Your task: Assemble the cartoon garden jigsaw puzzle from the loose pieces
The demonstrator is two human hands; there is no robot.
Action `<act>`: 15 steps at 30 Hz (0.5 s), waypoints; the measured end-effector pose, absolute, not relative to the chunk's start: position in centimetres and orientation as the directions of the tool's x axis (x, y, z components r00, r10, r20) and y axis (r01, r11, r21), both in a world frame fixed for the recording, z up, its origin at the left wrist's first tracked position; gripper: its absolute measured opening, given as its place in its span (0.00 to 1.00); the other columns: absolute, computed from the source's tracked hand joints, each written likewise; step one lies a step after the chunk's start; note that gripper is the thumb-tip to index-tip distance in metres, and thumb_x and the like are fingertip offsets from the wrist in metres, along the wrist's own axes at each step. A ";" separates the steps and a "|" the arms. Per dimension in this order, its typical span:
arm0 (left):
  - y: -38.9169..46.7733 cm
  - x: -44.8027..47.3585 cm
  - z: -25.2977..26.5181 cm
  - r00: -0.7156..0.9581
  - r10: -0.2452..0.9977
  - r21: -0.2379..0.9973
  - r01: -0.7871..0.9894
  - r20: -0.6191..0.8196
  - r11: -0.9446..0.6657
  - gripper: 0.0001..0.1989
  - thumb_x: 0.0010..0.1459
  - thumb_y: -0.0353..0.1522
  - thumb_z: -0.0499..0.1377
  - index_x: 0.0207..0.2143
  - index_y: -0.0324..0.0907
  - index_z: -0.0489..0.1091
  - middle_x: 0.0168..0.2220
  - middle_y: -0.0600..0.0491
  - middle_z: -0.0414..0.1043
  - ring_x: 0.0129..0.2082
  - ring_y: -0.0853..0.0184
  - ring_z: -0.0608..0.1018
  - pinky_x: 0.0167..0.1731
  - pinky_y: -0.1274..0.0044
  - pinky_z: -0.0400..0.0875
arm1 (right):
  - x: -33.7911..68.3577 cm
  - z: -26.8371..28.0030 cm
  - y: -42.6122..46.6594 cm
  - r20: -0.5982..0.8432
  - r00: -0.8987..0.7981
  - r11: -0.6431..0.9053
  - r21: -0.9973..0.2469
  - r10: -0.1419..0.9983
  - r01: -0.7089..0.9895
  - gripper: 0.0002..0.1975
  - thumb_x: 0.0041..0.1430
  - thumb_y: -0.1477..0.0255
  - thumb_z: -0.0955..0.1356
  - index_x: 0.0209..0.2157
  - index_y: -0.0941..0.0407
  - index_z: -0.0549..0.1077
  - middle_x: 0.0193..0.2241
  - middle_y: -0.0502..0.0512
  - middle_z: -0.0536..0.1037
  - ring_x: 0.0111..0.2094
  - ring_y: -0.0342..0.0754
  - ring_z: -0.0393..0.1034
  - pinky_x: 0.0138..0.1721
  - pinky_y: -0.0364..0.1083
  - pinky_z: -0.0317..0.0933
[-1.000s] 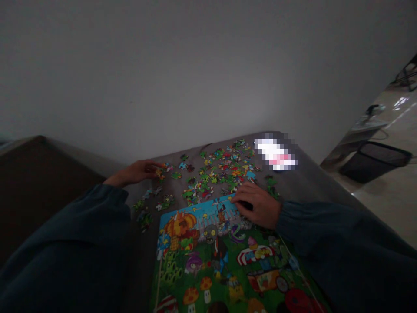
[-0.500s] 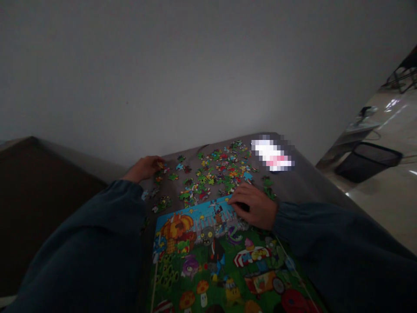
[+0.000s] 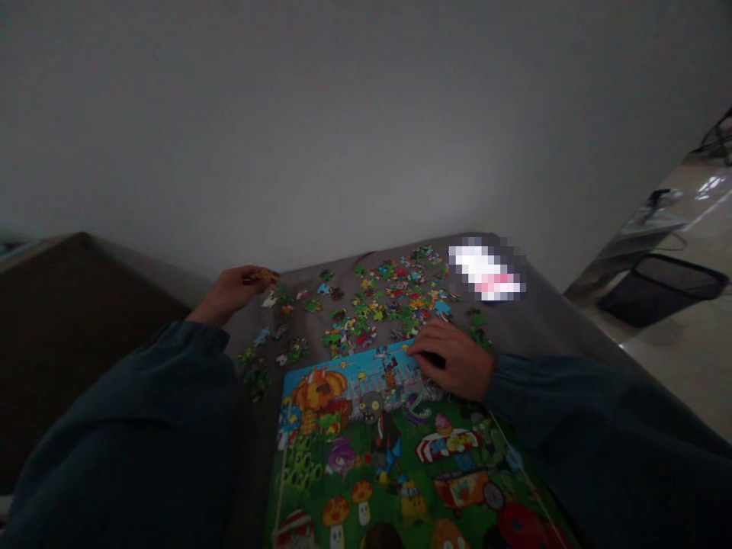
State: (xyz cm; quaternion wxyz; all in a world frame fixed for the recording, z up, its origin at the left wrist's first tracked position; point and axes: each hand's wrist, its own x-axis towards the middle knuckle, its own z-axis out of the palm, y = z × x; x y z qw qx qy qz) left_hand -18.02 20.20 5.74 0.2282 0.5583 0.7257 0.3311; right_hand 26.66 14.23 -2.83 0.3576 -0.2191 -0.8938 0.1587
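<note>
Left hand (image 3: 229, 291) pinches yellowish puzzle piece (image 3: 263, 274) between fingertips. Right hand (image 3: 454, 361) half-curled at far edge of picture board (image 3: 366, 450); whether gripping, cannot tell.

Wears long sleeves (image 3: 595, 400) of dark, muted teal-blue cloth, plain in colour, loose and baggy along their length, creased with soft folds, narrowing at the ends to gathered, puckered, close-fitting cuffs (image 3: 503, 377).

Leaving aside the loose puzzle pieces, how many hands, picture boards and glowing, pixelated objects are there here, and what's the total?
Hands: 2 (left hand, right hand)
Picture board: 1
Glowing, pixelated object: 1
Total: 4
</note>
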 end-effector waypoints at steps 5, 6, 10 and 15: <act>14.8 -17.6 6.5 -0.330 0.944 0.941 0.316 -0.014 0.124 0.07 0.66 0.35 0.58 0.39 0.45 0.75 0.42 0.51 0.78 0.43 0.65 0.79 0.42 0.75 0.78 | 26.8 -3.0 14.2 0.570 -0.647 0.856 -0.424 0.506 0.295 0.08 0.64 0.77 0.66 0.39 0.56 0.78 0.34 0.57 0.80 0.39 0.52 0.71 0.45 0.55 0.68; 13.8 -17.5 6.4 -0.345 0.938 0.959 0.256 -0.030 0.125 0.07 0.65 0.35 0.57 0.37 0.46 0.75 0.41 0.52 0.78 0.42 0.66 0.79 0.39 0.77 0.78 | 26.8 -3.0 14.2 0.571 -0.648 0.857 -0.422 0.504 0.295 0.08 0.63 0.77 0.66 0.39 0.56 0.78 0.34 0.57 0.80 0.39 0.52 0.71 0.45 0.56 0.69; 10.7 -16.9 5.2 -0.387 0.916 0.986 0.079 -0.105 0.147 0.04 0.59 0.34 0.59 0.32 0.46 0.73 0.34 0.51 0.76 0.35 0.66 0.79 0.28 0.78 0.76 | 26.9 -3.0 14.2 0.580 -0.649 0.864 -0.413 0.492 0.286 0.08 0.63 0.78 0.66 0.38 0.56 0.78 0.34 0.58 0.80 0.39 0.53 0.72 0.44 0.56 0.69; 9.1 -16.0 3.9 -0.415 0.900 0.990 -0.012 -0.135 0.143 0.04 0.53 0.36 0.61 0.31 0.46 0.69 0.29 0.53 0.71 0.28 0.67 0.75 0.20 0.79 0.69 | 27.0 -2.9 14.0 0.600 -0.634 0.869 -0.400 0.488 0.290 0.08 0.63 0.78 0.66 0.38 0.55 0.78 0.34 0.59 0.81 0.39 0.54 0.74 0.42 0.55 0.71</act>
